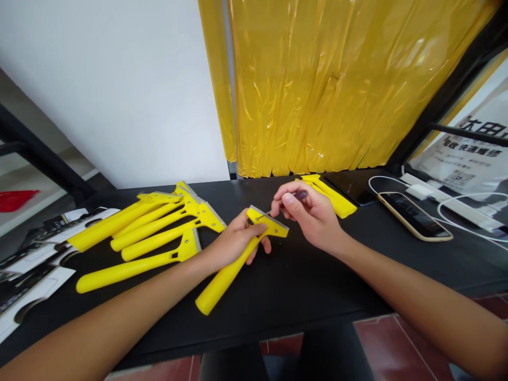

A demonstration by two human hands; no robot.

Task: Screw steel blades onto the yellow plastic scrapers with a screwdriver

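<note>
My left hand [244, 233] is closed around the neck of a yellow scraper [226, 280], its head tilted up and its handle pointing down toward me. Small screws show on that head, and a metal blade runs along its far edge. In my right hand [311, 211] is a screwdriver [300, 195] with a dark handle, pinched between the fingers. Its thin shaft reaches left to the scraper head, with the tip at or very near one screw. More yellow scrapers [154, 230] lie side by side to the left of my left hand.
Further yellow scrapers [337, 198] lie behind my right hand, beside a dark tablet [351, 185]. At right are a phone [415, 216], white cables and a power strip [452, 201]. Printed cards [35, 286] cover the black table's [317, 286] left end. Yellow plastic sheeting [337, 84] hangs behind.
</note>
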